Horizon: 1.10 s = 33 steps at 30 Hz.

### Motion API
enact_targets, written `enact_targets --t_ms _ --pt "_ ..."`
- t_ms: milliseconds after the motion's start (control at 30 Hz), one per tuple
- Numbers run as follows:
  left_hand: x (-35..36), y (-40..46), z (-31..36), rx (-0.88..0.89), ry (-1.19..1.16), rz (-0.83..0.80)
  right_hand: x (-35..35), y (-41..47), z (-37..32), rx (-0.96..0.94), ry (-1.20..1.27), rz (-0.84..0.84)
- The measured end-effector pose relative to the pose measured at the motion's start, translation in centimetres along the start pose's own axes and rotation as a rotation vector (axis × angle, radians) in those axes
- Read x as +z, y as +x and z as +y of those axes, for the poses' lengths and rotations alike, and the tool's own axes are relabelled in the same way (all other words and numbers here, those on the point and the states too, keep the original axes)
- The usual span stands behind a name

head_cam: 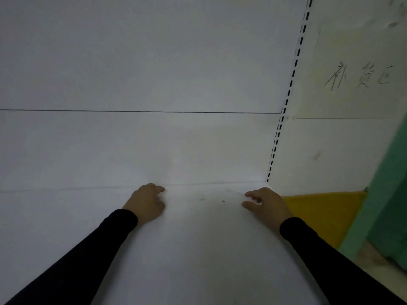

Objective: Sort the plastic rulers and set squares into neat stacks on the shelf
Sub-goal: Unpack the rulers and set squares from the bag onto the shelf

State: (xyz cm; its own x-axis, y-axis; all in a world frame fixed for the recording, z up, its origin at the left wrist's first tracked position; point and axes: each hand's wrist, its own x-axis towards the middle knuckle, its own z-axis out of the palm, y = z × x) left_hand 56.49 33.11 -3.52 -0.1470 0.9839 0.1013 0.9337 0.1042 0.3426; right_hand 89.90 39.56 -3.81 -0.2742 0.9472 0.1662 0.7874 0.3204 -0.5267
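Two dark sleeves (92,256) lead to the left hand (146,202), loosely curled and holding nothing, and the right hand (265,205), apparently pinching a near-transparent ruler (242,191) flat on the shelf (198,249). Likely light, slippery, flexible: lift by an edge.

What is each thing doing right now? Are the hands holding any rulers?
left hand: fingers loosely curled, holding nothing, over the shelf.
right hand: fingers loosely curled near the shelf's back corner; too washed out to tell if it holds anything.
shelf: white, flat; no rulers or set squares can be made out on it.
slotted upright: fixed in the back panel, no bracket hooked in it.
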Motion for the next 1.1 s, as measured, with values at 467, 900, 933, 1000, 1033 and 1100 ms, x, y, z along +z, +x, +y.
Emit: enact_targets --t_ms 467,900,933,1000,1033,1100 --pt "0.9 -9.8 1.9 -0.213 0.12 0.091 1.2 7.0 3.1 -0.078 -0.015 -0.196" --pt "1.6 -9.8 1.9 -0.205 0.232 0.101 2.5 5.2 2.5 -0.068 -0.029 -0.073" --pt "1.6 -9.9 1.9 -0.208 0.223 0.096 2.6 5.1 2.1 -0.081 -0.018 -0.055" --pt "1.5 -9.9 1.8 -0.209 0.22 0.091 3.1 4.9 1.5 -0.142 0.005 -0.041" --pt "1.5 -9.9 1.8 -0.209 0.219 0.093 3.4 4.7 1.2 -0.177 0.002 -0.05" --pt "1.5 -9.9 1.8 -0.199 0.228 0.101 4.0 4.4 1.0 -0.218 -0.048 -0.092"
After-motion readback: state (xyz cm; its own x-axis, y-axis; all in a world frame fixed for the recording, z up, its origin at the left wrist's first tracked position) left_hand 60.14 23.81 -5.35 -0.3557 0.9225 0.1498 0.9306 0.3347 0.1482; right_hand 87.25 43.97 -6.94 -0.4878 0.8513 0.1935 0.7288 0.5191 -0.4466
